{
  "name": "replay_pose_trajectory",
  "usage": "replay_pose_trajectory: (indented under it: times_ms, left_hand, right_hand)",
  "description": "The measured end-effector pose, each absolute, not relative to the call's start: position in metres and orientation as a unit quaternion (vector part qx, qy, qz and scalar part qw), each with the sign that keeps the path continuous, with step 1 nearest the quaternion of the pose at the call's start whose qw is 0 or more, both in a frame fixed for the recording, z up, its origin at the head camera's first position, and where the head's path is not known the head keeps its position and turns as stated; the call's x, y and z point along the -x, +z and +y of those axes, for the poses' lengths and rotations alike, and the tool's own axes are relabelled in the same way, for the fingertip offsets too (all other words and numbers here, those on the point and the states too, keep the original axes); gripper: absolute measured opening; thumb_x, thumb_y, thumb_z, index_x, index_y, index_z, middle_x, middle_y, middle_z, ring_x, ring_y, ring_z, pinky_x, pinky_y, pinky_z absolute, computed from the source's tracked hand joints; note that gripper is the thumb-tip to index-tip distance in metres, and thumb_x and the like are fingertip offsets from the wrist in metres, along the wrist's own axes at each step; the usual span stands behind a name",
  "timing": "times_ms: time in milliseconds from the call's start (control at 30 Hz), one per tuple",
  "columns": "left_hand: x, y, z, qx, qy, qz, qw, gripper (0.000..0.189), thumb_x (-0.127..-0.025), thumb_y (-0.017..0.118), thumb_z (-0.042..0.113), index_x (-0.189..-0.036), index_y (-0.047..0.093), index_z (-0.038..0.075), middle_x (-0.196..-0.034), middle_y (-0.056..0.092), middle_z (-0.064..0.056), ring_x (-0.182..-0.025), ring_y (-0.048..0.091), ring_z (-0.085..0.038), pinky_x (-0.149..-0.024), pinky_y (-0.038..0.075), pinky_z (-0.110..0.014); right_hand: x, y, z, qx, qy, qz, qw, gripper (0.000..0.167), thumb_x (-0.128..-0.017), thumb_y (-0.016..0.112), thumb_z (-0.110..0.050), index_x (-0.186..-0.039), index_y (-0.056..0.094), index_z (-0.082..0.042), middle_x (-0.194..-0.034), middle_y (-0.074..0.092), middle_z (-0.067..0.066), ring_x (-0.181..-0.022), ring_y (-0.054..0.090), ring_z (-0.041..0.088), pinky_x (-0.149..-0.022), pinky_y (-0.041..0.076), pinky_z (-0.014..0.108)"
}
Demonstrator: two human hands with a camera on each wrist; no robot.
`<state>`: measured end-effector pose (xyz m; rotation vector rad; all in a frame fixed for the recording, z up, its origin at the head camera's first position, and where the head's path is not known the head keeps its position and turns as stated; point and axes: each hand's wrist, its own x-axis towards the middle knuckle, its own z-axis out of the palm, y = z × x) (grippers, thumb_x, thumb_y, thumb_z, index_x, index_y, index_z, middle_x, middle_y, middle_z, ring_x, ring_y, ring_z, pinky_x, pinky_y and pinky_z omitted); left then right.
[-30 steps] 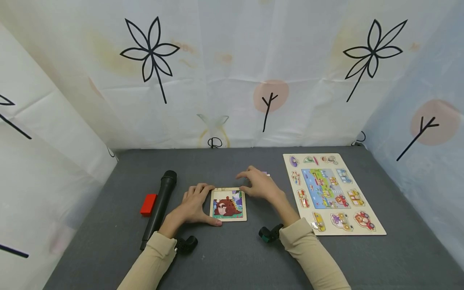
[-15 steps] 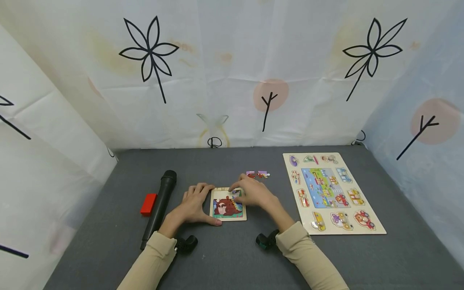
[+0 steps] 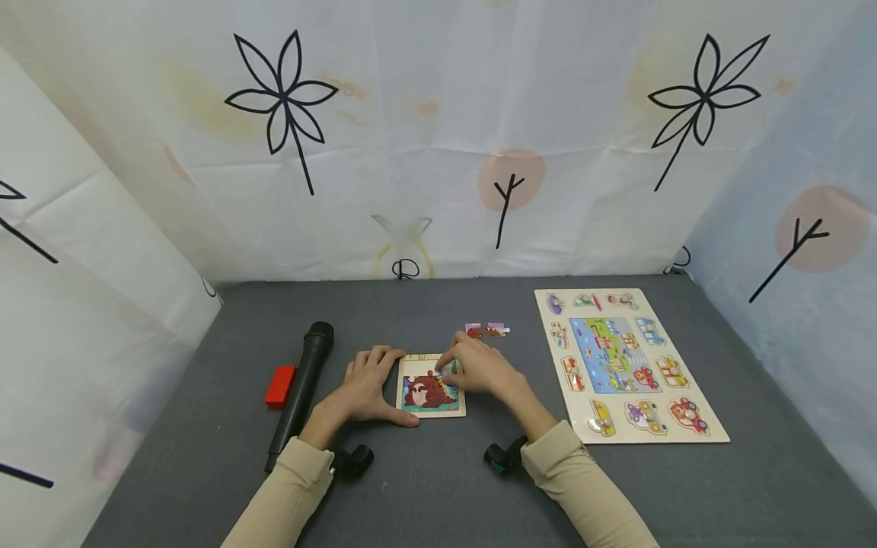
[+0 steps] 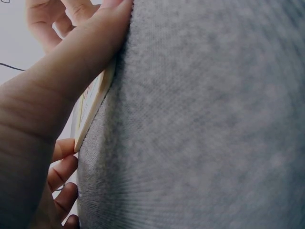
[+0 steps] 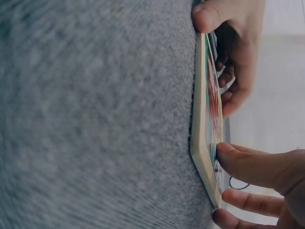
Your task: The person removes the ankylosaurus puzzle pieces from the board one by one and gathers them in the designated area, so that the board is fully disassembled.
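Observation:
A small wooden jigsaw tray lies flat on the dark cloth in the head view, its picture a brown spiky dinosaur. My left hand holds the tray along its left side, thumb at the near corner and fingers at the far one; the left thumb also shows in the right wrist view. Over the tray's upper right part, my right hand touches the purple and blue section with thumb and index finger. Whether they pinch a piece is hidden. Pale bare wood shows in the tray's upper left. Loose purple and brown jigsaw pieces lie behind the right hand.
A black microphone and a red block lie left of the left hand. On the right is a large wooden peg puzzle board with vehicle pieces. Patterned white cloth hangs behind the table.
My right hand has moved left and nearer, from beside the loose pieces onto the tray's upper right, uncovering those pieces. In the last half second it barely shifts. The left hand stays put.

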<state>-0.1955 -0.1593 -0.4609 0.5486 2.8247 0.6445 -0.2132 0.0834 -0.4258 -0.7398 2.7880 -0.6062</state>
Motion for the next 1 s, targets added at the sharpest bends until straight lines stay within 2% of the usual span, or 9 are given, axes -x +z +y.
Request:
replay_pose_trajectory:
  times_ms: [367,633,867,1000]
  left_hand:
    - [0.1958,-0.4609,-0.1586,-0.186,0.216,0.954,0.095,0.117,-0.062,0.09,0.067,-0.155,0.039,0.016,-0.153,0.038,-0.016,-0.136,0.036,-0.043,-0.11,0.031,-0.064]
    - [0.1948,-0.4607,-0.1586,-0.185,0.22,0.953,0.093,0.116,-0.062,0.09,0.066,-0.155,0.039,0.017,-0.154,0.038,-0.016,-0.134,0.036,-0.043,-0.109,0.031,-0.066]
    - [0.1943,-0.4609,-0.1587,-0.185,0.221,0.953,0.091,0.116,-0.062,0.091,0.066,-0.154,0.04,0.017,-0.154,0.038,-0.015,-0.135,0.036,-0.042,-0.109,0.031,-0.066]
    - [0.1942,-0.4609,-0.1586,-0.185,0.219,0.954,0.092,0.116,-0.062,0.091,0.066,-0.154,0.04,0.017,-0.154,0.038,-0.015,-0.136,0.036,-0.043,-0.11,0.031,-0.067]
  right_hand:
    - [0.2109,-0.4261,0.0809,0.25,-0.208,0.941,0.095,0.016,-0.092,0.079,-0.02,-0.108,0.079,-0.019,-0.117,0.06,0.006,-0.087,0.055,0.019,-0.071,0.049,0.038]
    - [0.2095,-0.4265,0.079,0.251,-0.202,0.942,0.092,0.017,-0.093,0.078,-0.018,-0.11,0.078,-0.017,-0.111,0.061,0.006,-0.082,0.053,0.019,-0.069,0.048,0.038]
    - [0.2089,-0.4257,0.0783,0.247,-0.208,0.943,0.076,0.045,-0.091,0.08,-0.017,-0.133,0.066,-0.012,-0.123,0.064,0.011,-0.102,0.063,0.026,-0.087,0.055,0.048]
    - [0.2094,-0.4252,0.0779,0.246,-0.203,0.945,0.076,0.039,-0.09,0.08,-0.018,-0.127,0.071,-0.01,-0.114,0.063,0.01,-0.086,0.056,0.019,-0.074,0.051,0.04]
